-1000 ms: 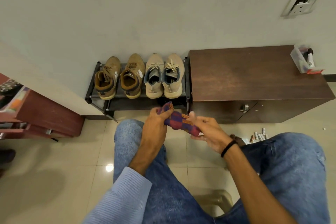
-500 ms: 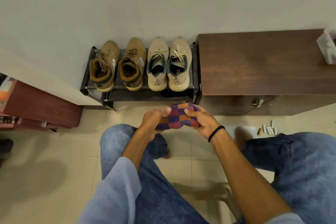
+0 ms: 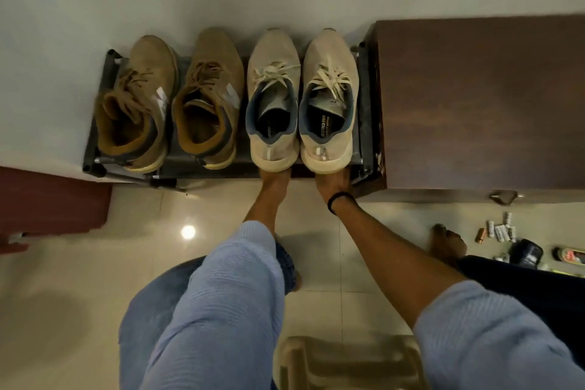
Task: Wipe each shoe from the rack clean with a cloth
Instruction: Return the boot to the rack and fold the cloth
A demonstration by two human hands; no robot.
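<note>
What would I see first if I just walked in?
Four shoes sit in a row on the rack: brown pair left, beige pair right. The left hand and right hand reach under the beige heels, fingers hidden. A dark cabinet stands beside the rack's right end.

Your black shoe rack (image 3: 364, 111) carries four shoes, heels toward you: two brown lace-up shoes (image 3: 136, 104) at left, two beige sneakers (image 3: 273, 95) at right.

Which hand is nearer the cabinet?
Right. The right hand is at the heel of the beige shoe beside the cabinet; the left hand, one shoe farther left.
</note>
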